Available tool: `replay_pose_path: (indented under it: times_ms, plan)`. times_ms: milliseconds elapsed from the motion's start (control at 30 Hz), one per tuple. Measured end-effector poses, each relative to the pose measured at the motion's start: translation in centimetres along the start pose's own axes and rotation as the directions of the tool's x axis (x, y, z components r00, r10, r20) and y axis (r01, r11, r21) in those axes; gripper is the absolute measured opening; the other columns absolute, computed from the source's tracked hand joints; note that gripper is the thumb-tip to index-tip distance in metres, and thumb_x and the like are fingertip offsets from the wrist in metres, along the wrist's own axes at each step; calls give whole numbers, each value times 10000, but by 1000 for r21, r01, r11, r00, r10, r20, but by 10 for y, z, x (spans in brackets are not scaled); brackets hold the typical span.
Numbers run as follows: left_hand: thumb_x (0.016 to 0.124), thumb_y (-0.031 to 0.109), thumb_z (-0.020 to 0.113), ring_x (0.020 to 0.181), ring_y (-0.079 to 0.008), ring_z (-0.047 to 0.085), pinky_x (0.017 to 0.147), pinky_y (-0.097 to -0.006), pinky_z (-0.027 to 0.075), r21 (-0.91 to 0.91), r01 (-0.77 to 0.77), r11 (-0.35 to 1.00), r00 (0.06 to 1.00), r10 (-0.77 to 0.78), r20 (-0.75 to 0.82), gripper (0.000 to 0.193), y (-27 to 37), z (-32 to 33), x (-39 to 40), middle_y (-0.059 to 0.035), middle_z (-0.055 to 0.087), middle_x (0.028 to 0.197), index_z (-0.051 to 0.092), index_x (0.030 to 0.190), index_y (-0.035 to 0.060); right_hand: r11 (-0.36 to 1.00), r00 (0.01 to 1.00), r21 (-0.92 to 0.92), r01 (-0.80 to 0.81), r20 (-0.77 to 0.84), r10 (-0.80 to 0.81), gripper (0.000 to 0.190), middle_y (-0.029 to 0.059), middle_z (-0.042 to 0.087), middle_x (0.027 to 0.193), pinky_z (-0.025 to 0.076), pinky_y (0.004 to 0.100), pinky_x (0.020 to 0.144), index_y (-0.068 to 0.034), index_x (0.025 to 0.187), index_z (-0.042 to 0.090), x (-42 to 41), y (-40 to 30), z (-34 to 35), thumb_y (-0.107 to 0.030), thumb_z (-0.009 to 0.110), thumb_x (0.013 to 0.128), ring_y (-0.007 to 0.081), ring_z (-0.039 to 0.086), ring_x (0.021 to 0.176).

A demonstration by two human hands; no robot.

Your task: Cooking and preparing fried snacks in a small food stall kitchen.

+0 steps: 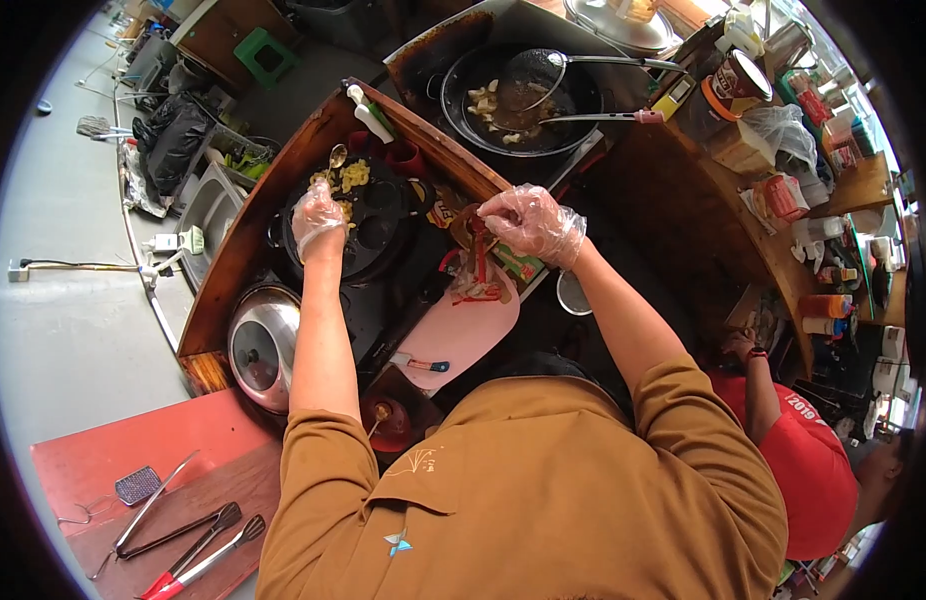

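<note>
My left hand (319, 214), in a clear plastic glove, grips a metal spoon (337, 156) over a dark round pan with several hollows (376, 232). Crumbled yellow food (354, 175) lies at the pan's left and upper side, partly behind that hand. My right hand (530, 223), gloved too, is raised with its fingertips drawn together beside a red-and-clear plastic packet (478, 281); whether it holds anything is unclear. Below the packet lies a pink cutting board (455, 330) with a small blue-handled knife (425, 364) near its lower end.
Beyond the wooden partition (440, 139), a black wok (463, 124) holds liquid, pale pieces, a wire skimmer (538, 79) and another long-handled utensil. A domed metal lid (264, 349) stands near my left forearm. Tongs (207, 551) lie lower left. A person in red (800, 480) works at right.
</note>
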State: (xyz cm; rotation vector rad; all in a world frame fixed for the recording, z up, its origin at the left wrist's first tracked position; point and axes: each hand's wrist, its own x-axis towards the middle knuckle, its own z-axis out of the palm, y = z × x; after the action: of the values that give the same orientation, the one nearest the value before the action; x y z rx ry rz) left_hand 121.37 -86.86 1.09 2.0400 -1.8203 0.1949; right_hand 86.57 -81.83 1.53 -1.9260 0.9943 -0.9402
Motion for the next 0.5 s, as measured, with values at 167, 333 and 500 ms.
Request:
replay_pose_path:
  times_ms: [167, 333, 500]
  plan:
    - [829, 119, 613, 884, -376, 689, 801, -423, 555, -13, 42, 999, 999, -42, 14, 124, 1, -2, -4, -175, 713, 909, 693, 899, 54, 999, 999, -15, 33, -10, -33, 176, 180, 720, 833, 553, 349, 715, 29, 944, 722, 2, 7, 0, -113, 661, 861, 271, 691, 736]
    - [795, 119, 704, 1024, -297, 700, 864, -373, 574, 300, 204, 932, 795, -336, 504, 159, 55, -25, 25, -209, 718, 1027, 748, 900, 8, 1000, 1000, -8, -18, 3, 18, 176, 173, 716, 818, 548, 349, 708, 27, 945, 720, 2, -1, -2, -115, 656, 862, 267, 686, 727]
    - [818, 78, 713, 1051, -310, 701, 857, -405, 581, 262, 423, 867, 688, -496, 531, 232, 96, -15, 21, -165, 719, 1112, 734, 1039, 14, 1000, 1000, 6, -13, -4, 13, 177, 167, 715, 815, 546, 346, 706, 26, 946, 718, -1, 5, -4, -119, 657, 864, 260, 684, 727]
